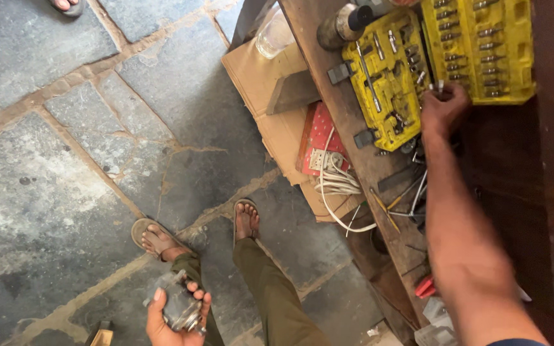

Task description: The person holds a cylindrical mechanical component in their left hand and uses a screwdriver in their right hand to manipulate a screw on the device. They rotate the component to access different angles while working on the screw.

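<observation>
With your left hand (177, 314) gripping the metal part (181, 306) over the stone floor (65, 160) while your right hand (442, 109) pinches small bits (436, 86) at the yellow socket case (389, 80), a slack grip could drop either.

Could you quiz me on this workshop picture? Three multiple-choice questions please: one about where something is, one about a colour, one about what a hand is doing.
1. Where is the socket case?
A. on the workbench
B. on the stone floor
C. in the cardboard box

2. What colour is the case?
A. red
B. yellow
C. blue

3. What is the left hand doing?
A. hanging empty
B. holding a cable
C. holding a metal part

Answers:
1. A, it lies open on the wooden bench.
2. B, both halves are yellow.
3. C, its fingers wrap a greyish metal part, while the right hand reaches the case.
</observation>
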